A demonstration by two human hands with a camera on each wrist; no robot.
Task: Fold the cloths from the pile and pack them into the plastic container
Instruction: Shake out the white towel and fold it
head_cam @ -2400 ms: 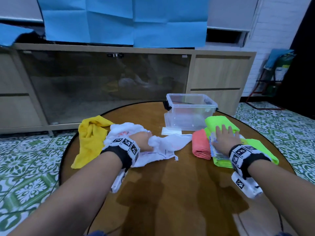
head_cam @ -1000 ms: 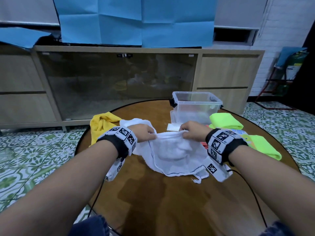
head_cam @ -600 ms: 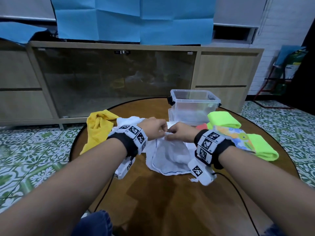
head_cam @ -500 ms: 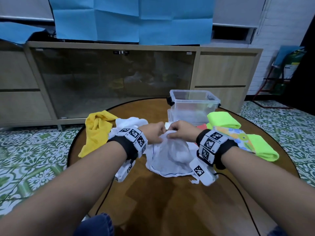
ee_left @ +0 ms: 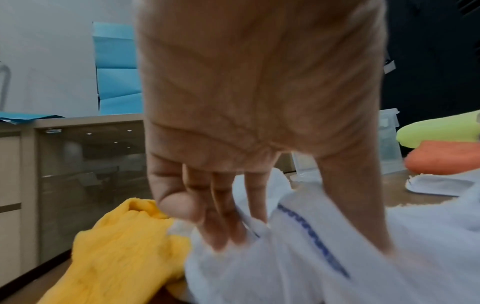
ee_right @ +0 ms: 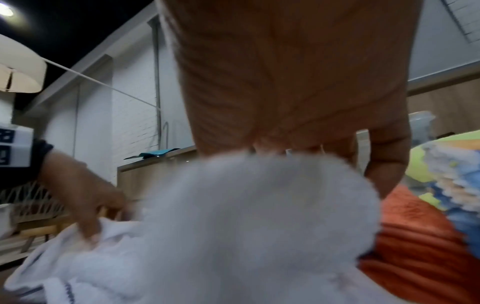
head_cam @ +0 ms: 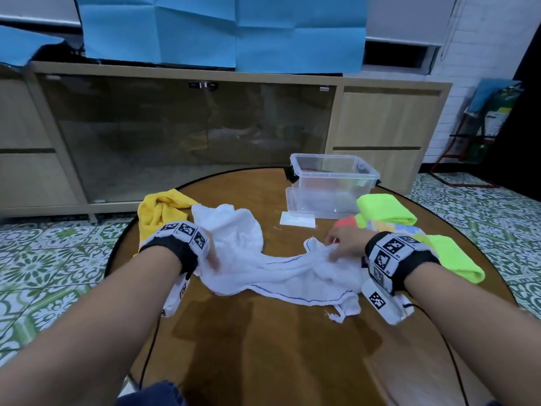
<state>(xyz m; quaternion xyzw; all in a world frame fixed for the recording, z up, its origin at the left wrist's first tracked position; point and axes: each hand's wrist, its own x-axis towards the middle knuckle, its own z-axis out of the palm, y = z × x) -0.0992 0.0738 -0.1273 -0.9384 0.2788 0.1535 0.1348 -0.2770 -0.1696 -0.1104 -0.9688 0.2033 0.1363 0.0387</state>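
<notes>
1. The left hand (head_cam: 208, 253) pinched one end of the white cloth (head_cam: 281, 271), fingers and thumb closed on the hem with the blue stitching; the wrist view showed the fabric caught between them.
2. The right hand (head_cam: 345, 243) gripped the other end, its fingers curled into a bunch of the same cloth.
3. Half a second before, both hands had been close together over the bunched cloth; now they stood well apart, and the cloth was drawn out between them across the round table (head_cam: 263, 347), though still rumpled and sagging toward the person.
4. I took this to mean the cloth was being spread flat before its first fold, so the folding of this piece had barely begun.
5. Just left of the left hand lay the yellow cloth (head_cam: 159, 212), crumpled and unfolded, with another white cloth (head_cam: 231, 221) heaped just beyond that hand.
6. Beyond the right hand stood the plastic container (head_cam: 332, 187), apparently with no cloth in it.
7. Beside the right hand sat folded pieces: a coral cloth (head_cam: 347, 221), green cloths (head_cam: 383, 209) and a patterned cloth (head_cam: 407, 230), none yet packed.
</notes>
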